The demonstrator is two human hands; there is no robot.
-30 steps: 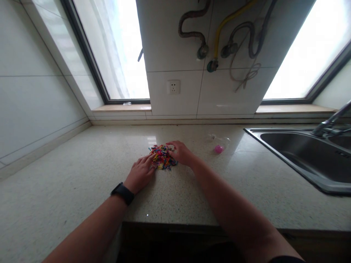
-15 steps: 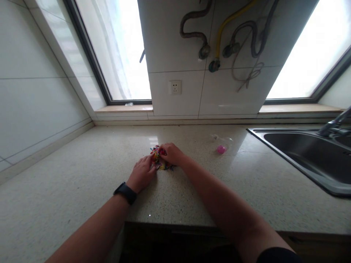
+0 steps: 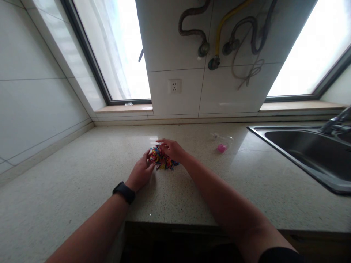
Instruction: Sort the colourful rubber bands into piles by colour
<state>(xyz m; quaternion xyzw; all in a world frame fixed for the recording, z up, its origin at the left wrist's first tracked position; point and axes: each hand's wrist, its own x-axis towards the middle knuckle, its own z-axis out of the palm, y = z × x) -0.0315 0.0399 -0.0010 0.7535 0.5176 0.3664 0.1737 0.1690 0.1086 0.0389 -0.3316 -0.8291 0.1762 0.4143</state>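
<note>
A loose pile of small multicoloured strands (image 3: 162, 159), thin like little cords or hair ties, lies on the speckled countertop (image 3: 181, 204). My left hand (image 3: 141, 171) rests against its left side, fingers apart, with a dark watch on the wrist. Over the pile's upper right is my right hand (image 3: 173, 150), its fingers stretched out and thumb apart. It touches or hovers just above the strands; which one I cannot tell. Neither hand visibly grips anything. Part of the pile is covered by the right hand's fingers.
Right of the pile lies a clear plastic bag (image 3: 228, 140) with a pink item (image 3: 222, 148) at it. A steel sink (image 3: 298, 160) with a faucet (image 3: 336, 120) is set into the counter at right. Hoses and a socket (image 3: 174, 86) are on the back wall.
My right hand has loosened and its fingers have straightened over the pile. The left hand has drawn slightly left, its fingers spreading. More of the strands now show.
</note>
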